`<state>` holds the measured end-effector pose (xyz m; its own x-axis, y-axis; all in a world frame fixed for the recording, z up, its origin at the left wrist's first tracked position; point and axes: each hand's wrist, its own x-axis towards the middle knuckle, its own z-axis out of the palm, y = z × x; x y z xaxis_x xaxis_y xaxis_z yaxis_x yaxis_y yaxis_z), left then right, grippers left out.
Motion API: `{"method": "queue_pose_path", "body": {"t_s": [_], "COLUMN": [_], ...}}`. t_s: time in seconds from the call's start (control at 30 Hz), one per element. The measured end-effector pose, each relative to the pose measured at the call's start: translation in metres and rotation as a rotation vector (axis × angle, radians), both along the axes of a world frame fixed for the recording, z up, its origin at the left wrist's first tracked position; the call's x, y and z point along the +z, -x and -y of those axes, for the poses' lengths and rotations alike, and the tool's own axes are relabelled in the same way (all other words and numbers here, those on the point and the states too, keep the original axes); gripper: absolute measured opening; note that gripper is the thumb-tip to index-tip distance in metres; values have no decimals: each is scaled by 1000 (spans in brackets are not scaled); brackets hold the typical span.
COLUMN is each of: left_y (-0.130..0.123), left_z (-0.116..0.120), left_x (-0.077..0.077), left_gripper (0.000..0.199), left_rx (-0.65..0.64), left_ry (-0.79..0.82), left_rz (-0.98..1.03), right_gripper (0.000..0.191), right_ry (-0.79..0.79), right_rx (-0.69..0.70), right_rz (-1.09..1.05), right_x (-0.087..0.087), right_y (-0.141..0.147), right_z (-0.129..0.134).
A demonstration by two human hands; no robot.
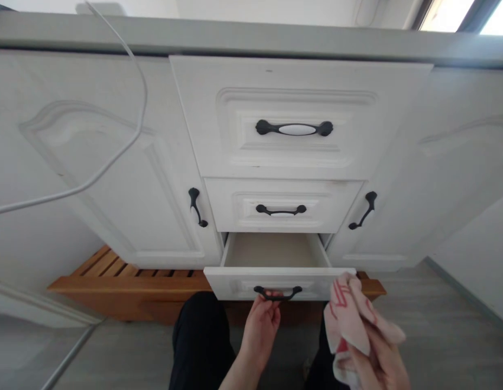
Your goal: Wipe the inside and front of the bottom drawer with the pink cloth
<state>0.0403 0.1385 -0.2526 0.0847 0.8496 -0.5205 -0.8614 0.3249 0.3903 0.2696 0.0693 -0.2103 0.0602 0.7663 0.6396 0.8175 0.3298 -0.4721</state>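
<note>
The bottom drawer (pixel 227 281) of a white cabinet is pulled out part way, and the inside that shows is bare. My left hand (pixel 262 325) has its fingers hooked around the drawer's black handle (pixel 278 296) from below. A pale pink cloth with red marks (pixel 349 314) is bunched up in my right hand (pixel 381 363), near the right end of the drawer front. Some of the right fingers are hidden by the cloth. Above sit a closed middle drawer (pixel 227 206) and a closed top drawer (pixel 202 119), each with a black and white handle.
Cabinet doors flank the drawers, a left door (pixel 113 189) and a right door (pixel 430 189). A white cable (pixel 140 124) hangs across the left door. Under the cabinet is a slatted wooden base (pixel 146 284). My knees (pixel 200 330) are close to the drawer front.
</note>
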Motion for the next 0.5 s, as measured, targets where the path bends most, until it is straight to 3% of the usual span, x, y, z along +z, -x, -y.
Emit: {"method": "queue_pose_path", "body": {"t_s": [0.1,0.17,0.23,0.3,0.33,0.4,0.5], "left_y": [2,3,3,4,5,7,7], "left_z": [29,41,50,59,63,72,82], "left_x": [-1,0,-1,-7,-11,-24,-46], "left_gripper": [26,28,29,30,30,29,30], "left_rx": [-27,-45,-54,-50,-51,-84,-139], "left_ry": [0,36,101,144,150,149,161], "left_rz": [-14,-2,26,42,45,48,27], "right_gripper": [67,62,57,50,46,42,55], "right_ry": [-27,73,262,524,661,868,910], "right_rx": [359,575,731,866,930,1015,900], "right_rz": [78,135,173,217,246,290,209], "right_x": [70,112,146,164,165,151,99], "right_y": [18,30,44,59,69,92,137], "right_z": [-20,-42,-69,-100,-116,-149,-193]}}
